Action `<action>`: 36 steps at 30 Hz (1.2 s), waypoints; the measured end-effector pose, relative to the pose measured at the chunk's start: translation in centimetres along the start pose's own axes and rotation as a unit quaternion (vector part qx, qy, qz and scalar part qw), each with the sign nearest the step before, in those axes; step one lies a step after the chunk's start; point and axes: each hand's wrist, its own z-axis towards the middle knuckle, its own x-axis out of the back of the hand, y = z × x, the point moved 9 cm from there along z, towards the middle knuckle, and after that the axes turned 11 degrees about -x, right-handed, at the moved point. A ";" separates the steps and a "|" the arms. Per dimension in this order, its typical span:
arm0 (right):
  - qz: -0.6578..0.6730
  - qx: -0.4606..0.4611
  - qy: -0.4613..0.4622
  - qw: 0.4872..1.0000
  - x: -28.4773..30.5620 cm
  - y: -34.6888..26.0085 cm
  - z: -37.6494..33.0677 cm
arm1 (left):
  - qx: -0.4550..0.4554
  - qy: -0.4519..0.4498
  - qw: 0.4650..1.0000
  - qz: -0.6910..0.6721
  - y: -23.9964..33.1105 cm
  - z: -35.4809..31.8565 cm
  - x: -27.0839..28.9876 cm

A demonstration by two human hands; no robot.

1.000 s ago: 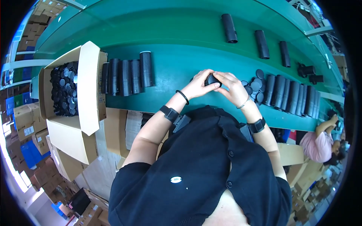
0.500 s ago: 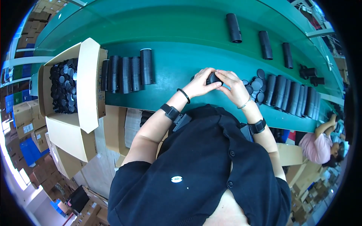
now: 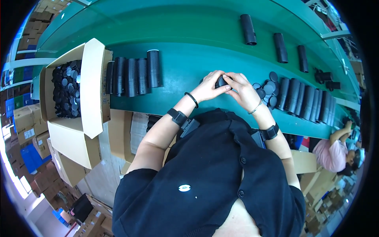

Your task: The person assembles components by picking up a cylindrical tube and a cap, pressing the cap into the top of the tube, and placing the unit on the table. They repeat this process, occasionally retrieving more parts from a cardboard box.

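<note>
My left hand point(image 3: 210, 87) is wrapped around a black tube point(image 3: 221, 81), most of it hidden behind the fingers. A dark round end of the tube points toward my right hand point(image 3: 241, 89), whose thumb and fingers are closed on that end. Whether a separate disc sits there, I cannot tell. Just right of my right hand lies a loose pile of flat black discs point(image 3: 268, 87). Beyond the pile, a row of several black tubes point(image 3: 293, 94) lies side by side. More black tubes point(image 3: 131, 77) are lined up to the left of my hands.
An open cardboard box point(image 3: 94, 89) full of small black discs point(image 3: 67, 89) stands at the left edge of the green table point(image 3: 181, 63). Black tubes point(image 3: 248, 29) are spaced along the green strip behind it. A person in pink point(image 3: 332, 154) sits at the far right.
The tubes on the far green strip have shifted slightly to the right. My fingers have moved a little around the tube's end; both hands stay in nearly the same place.
</note>
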 end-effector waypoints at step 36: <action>0.437 -0.281 -0.135 0.844 -6.3 6.4 2.4 | 0.067 -0.019 0.986 -0.150 -0.7 -0.9 1.7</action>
